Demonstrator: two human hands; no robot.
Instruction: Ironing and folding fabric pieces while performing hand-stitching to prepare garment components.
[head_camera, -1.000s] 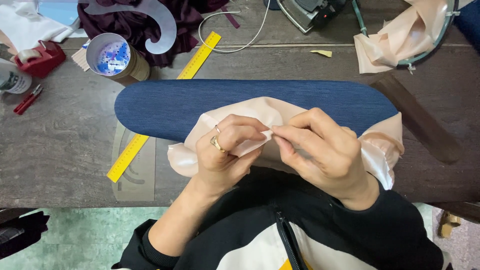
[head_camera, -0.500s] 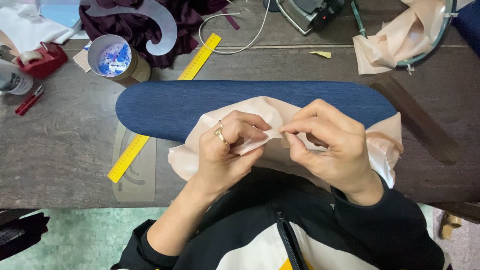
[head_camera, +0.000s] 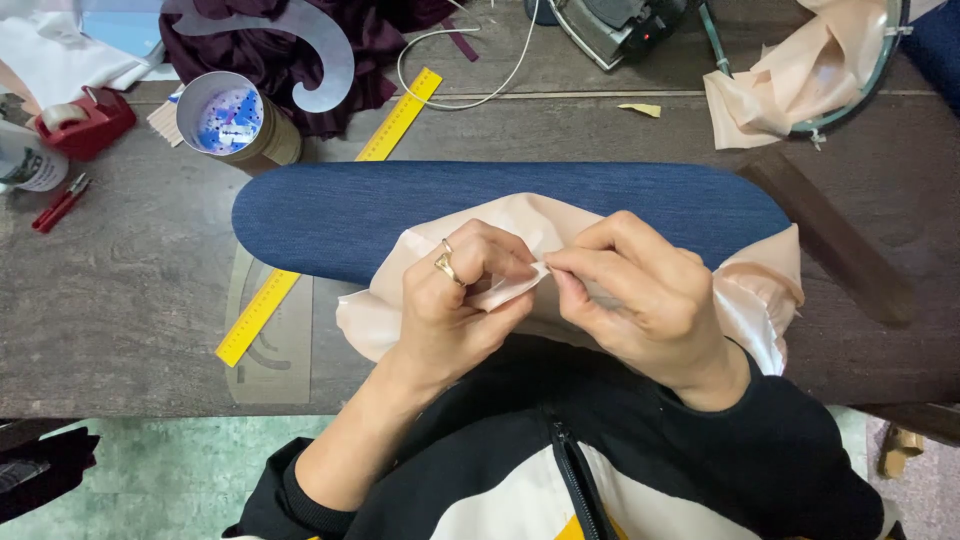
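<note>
A pale peach satin fabric (head_camera: 760, 290) lies draped over the near side of a long blue padded sleeve board (head_camera: 400, 205). My left hand (head_camera: 455, 300), wearing a gold ring, pinches a folded edge of this fabric. My right hand (head_camera: 640, 290) grips the same edge just to the right, fingertips meeting the left hand's at the fold. Both hands rest on the cloth in front of my dark jacket.
A yellow ruler (head_camera: 330, 215) runs diagonally under the board. A cup (head_camera: 235, 120), red tape dispenser (head_camera: 85, 120), red snips (head_camera: 60, 203), curved template (head_camera: 320, 60) and dark purple cloth (head_camera: 380, 30) sit at back left. An iron (head_camera: 620, 25) and more peach fabric (head_camera: 800, 80) lie at back right.
Both hands have shifted slightly along the fabric edge, keeping their pinch; the fold between the fingertips has been adjusted a little.
</note>
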